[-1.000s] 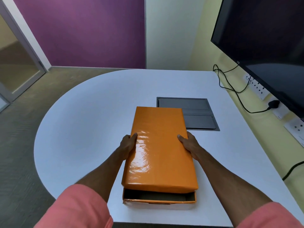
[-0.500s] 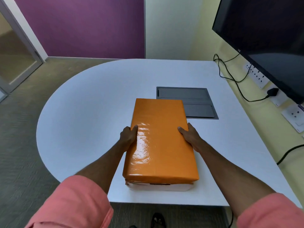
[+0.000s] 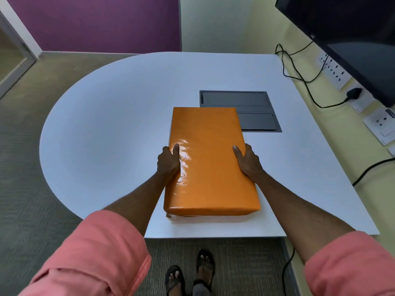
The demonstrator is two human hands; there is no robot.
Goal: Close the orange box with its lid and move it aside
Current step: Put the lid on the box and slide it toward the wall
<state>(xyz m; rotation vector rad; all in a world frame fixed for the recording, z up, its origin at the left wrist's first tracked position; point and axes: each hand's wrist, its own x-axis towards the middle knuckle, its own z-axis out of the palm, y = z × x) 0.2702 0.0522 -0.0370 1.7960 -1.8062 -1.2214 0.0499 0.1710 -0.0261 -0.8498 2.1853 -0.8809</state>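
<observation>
Head view: lid (image 3: 208, 159) sits over the orange box (image 3: 205, 218), w/ only a pale strip of the box's near end showing under it. The box rests near the front edge of the white table (image 3: 106, 124), just in front of the gray panel (image 3: 245, 110). Left hand (image 3: 168, 163) clamps the lid's left side, right hand (image 3: 248, 161) the right side, thumbs on top, both gripping the lid. Risk from here, imo: the lid looks not fully seated at the near end, so lifting by the lid alone could pull it off. The glossy wrap could also slip under the fingers, and the box is close to the edge.
</observation>
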